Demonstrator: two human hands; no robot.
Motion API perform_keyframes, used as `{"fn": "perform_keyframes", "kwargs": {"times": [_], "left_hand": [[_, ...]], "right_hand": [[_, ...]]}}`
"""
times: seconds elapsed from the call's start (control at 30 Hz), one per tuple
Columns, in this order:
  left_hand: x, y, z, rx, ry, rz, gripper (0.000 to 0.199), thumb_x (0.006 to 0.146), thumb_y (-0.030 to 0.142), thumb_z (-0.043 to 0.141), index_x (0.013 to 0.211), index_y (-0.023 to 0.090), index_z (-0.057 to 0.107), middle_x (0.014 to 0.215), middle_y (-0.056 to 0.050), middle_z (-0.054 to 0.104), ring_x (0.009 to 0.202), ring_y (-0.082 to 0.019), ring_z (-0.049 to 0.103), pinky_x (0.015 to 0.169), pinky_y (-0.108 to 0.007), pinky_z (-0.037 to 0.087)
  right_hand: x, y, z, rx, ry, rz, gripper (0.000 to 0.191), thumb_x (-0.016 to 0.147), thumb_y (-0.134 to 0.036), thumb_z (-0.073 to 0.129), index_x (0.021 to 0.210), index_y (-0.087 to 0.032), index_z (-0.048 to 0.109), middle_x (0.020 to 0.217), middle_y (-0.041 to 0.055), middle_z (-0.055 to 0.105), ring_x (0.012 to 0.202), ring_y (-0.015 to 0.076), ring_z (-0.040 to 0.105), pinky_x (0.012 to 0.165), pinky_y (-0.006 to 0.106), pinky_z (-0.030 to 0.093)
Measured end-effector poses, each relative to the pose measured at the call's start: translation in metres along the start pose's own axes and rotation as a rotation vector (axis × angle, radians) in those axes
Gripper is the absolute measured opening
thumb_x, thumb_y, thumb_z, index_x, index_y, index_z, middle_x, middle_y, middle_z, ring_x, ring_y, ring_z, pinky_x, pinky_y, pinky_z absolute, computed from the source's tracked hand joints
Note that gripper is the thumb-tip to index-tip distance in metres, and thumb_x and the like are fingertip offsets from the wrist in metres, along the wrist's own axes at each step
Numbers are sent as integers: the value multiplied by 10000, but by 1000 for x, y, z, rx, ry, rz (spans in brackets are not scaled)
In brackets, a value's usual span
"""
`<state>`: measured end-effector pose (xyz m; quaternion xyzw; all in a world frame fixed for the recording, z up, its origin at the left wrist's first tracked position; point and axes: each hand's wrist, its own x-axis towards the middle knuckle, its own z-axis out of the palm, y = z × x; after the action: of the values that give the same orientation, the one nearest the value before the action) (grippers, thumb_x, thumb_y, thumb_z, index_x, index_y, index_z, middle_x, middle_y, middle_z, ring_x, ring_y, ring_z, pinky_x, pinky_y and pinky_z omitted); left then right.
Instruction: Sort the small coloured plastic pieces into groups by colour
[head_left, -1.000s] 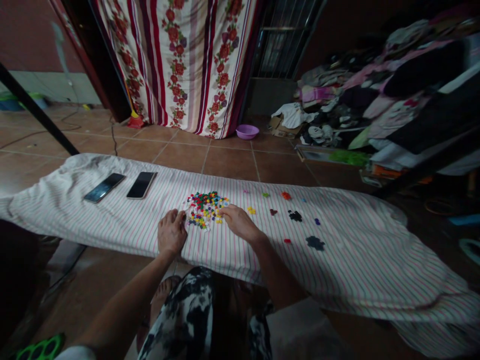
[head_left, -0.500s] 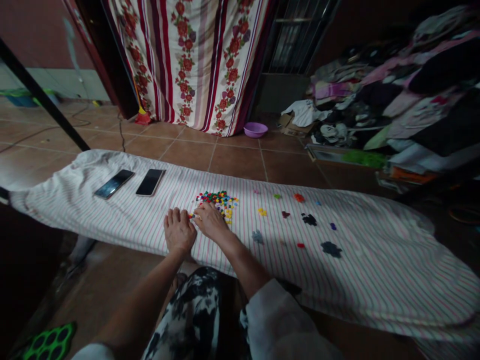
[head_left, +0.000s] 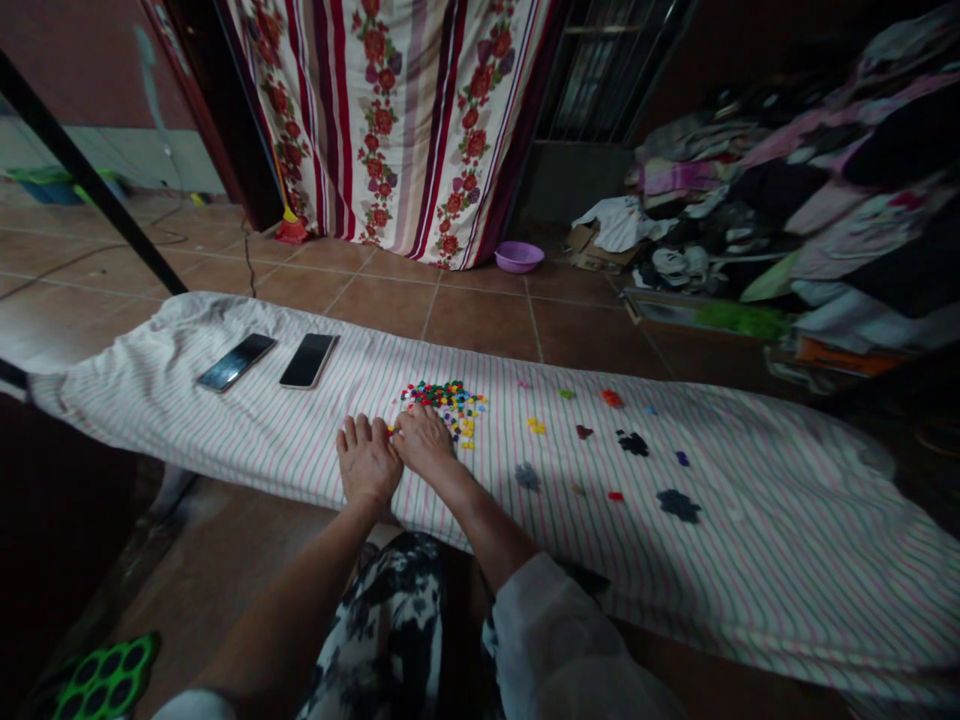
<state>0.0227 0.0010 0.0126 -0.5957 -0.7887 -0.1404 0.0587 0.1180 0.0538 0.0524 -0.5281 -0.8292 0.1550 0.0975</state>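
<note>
Multicoloured small pieces [head_left: 442,394] lie in a mixed pile on the striped cloth [head_left: 465,510]. The right hand [head_left: 426,440] covers the pile's near edge; whether its fingers pinch a piece cannot be determined. The left hand [head_left: 370,460] rests palm-down beside it, fingers slightly spread.

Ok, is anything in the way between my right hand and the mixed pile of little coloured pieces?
Nothing visible: the right hand lies over the near side of the mixed pile. The left hand is beside it, and the nearer phone lies farther left.
</note>
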Motion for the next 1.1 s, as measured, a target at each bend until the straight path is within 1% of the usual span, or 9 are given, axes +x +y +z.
{"fn": "perform_keyframes", "kwargs": {"times": [0.2, 0.37, 0.47, 0.63, 0.8, 0.93, 1.03, 1.1], "left_hand": [[1, 0, 2, 25, 14, 21, 358, 929, 275, 367, 1168, 145, 600, 1374, -185, 552, 1374, -367, 420, 1111, -527, 339], [1, 0, 0, 28, -1, 29, 351, 897, 235, 391, 1169, 142, 593, 1360, -188, 552, 1374, -369, 415, 1113, -531, 332], [1, 1, -2, 36, 11, 33, 348, 893, 229, 388, 1158, 144, 596, 1349, -182, 554, 1369, -364, 420, 1113, -523, 333], [1, 1, -4, 63, 5, 37, 349, 894, 236, 385, 1159, 154, 598, 1332, -178, 564, 1356, -359, 430, 1098, -519, 343], [0, 1, -4, 74, 16, 37, 355, 892, 238, 382, 1166, 156, 592, 1339, -174, 558, 1353, -353, 434, 1101, -514, 345], [-1, 1, -5, 54, 22, 35, 352, 893, 242, 376, 1148, 152, 601, 1309, -174, 570, 1344, -358, 434, 1099, -511, 347], [0, 0, -5, 45, 22, 39, 350, 887, 243, 381, 1139, 154, 607, 1294, -177, 574, 1337, -356, 436, 1097, -514, 345], [0, 0, -5, 48, 22, 40, 346, 883, 239, 383, 1134, 160, 608, 1288, -173, 575, 1333, -349, 439, 1098, -513, 344]], "right_hand": [[2, 7, 4, 63, 72, -25, 192, 872, -179, 543, 990, -190, 694, 1080, 98, 663, 1066, 227, 550, 939, 326, 422], [1, 15, -3, 168, 126, -4, 193, 857, -154, 532, 1010, -189, 645, 1023, 71, 690, 1003, 205, 593, 889, 297, 432], [0, 23, -7, 235, 121, 34, 184, 866, -186, 543, 1023, -202, 637, 984, 51, 712, 957, 192, 627, 845, 286, 444], [-4, 37, -8, 313, 107, 99, 165, 877, -225, 572, 1024, -209, 643, 962, 33, 735, 856, 158, 658, 782, 257, 457], [-12, 48, -13, 344, 121, 139, 174, 863, -223, 580, 1023, -224, 649, 983, 23, 739, 865, 151, 669, 781, 251, 468], [-19, 59, -20, 382, 147, 139, 161, 880, -229, 560, 1011, -219, 654, 975, 30, 736, 888, 155, 671, 808, 255, 477], [-23, 68, -24, 447, 176, 156, 153, 885, -221, 551, 995, -219, 658, 945, 26, 734, 879, 158, 672, 807, 265, 483], [-24, 73, -26, 533, 188, 188, 134, 871, -218, 567, 969, -215, 658, 923, 20, 731, 862, 158, 672, 795, 268, 487]]}}
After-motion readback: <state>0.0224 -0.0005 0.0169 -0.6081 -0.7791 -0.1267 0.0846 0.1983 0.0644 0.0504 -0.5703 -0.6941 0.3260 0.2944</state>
